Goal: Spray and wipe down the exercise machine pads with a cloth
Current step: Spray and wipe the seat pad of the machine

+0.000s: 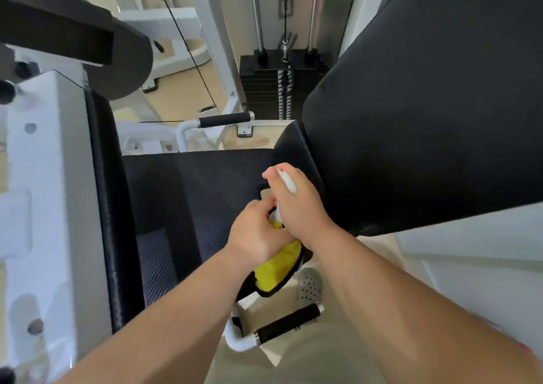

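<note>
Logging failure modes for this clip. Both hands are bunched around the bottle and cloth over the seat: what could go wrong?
1. The left hand crowds the bottle in the right hand; spray may hit fingers, not the seat pad.
2. The cloth hangs bunched from the left hand and might drop.
3. Nozzle aim is blurred; overspray is possible.

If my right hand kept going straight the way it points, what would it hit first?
Probably the black seat pad just beyond the right hand, which grips the white spray bottle. Depth is unclear from this one view, so the back pad beside it might come first.
</note>
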